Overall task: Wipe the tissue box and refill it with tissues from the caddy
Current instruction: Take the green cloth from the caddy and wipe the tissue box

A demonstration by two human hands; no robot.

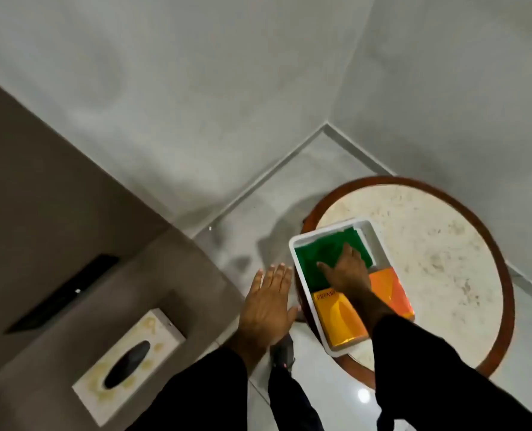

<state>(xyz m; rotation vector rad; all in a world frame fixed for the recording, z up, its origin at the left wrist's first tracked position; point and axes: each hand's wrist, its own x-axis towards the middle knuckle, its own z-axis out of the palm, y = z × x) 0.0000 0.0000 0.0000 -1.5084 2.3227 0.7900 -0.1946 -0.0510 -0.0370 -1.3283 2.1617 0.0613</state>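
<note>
A white tissue box (pixel 127 365) with a dark oval slot lies on a brown counter at lower left. A white caddy (pixel 379 241) stands on a round table and holds a green cloth (pixel 317 253) and an orange-yellow tissue pack (pixel 339 318). My right hand (pixel 345 272) reaches into the caddy and rests on the green cloth, fingers spread; whether it grips the cloth is not clear. My left hand (pixel 267 306) hovers flat and open just left of the caddy, holding nothing.
The round table (pixel 438 244) has a pale stone top and a dark wooden rim, set in a corner of grey walls. The brown counter (pixel 71 244) has a dark slot (pixel 62 293). Glossy floor tiles and my shoe (pixel 281 353) show below.
</note>
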